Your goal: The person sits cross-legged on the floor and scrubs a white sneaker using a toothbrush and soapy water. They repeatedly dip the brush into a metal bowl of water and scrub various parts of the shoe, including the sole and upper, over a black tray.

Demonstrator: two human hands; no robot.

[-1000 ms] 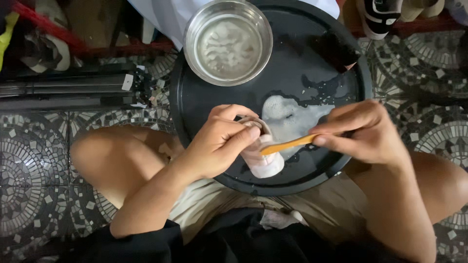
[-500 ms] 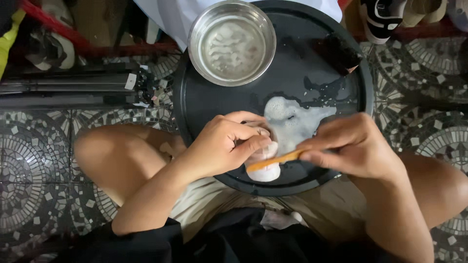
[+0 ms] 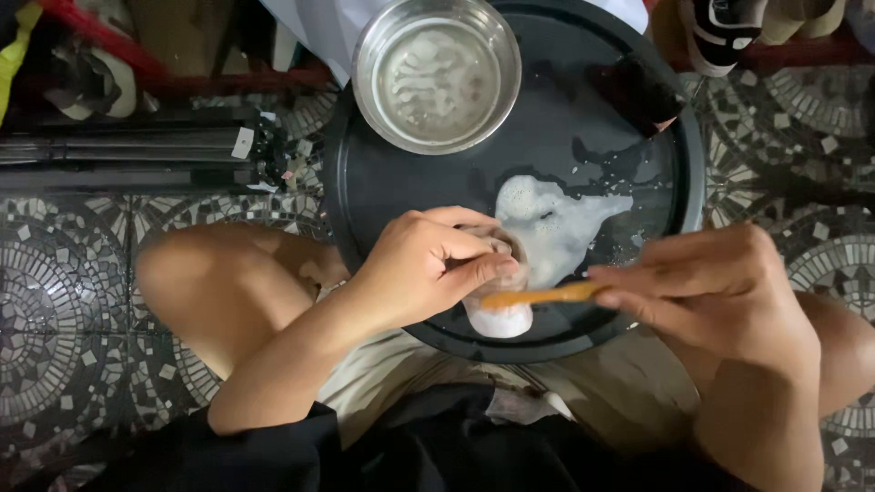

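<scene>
Over the near rim of the round black tray (image 3: 365, 196), the left hand (image 3: 424, 269) is curling its fingers around a small white foamy object (image 3: 499, 319), gripping it from above so that only its pale lower end is showing (what it is exactly cannot be told). The right hand (image 3: 720, 292) is pinching the handle of a thin orange brush (image 3: 538, 296) and is holding its tip against that object, just inside the tray's near edge. A patch of white foam (image 3: 556, 228) is lying on the tray's middle, right behind the held object. A steel bowl (image 3: 437, 73) of cloudy liquid is sitting at the tray's far side, well apart from both hands
</scene>
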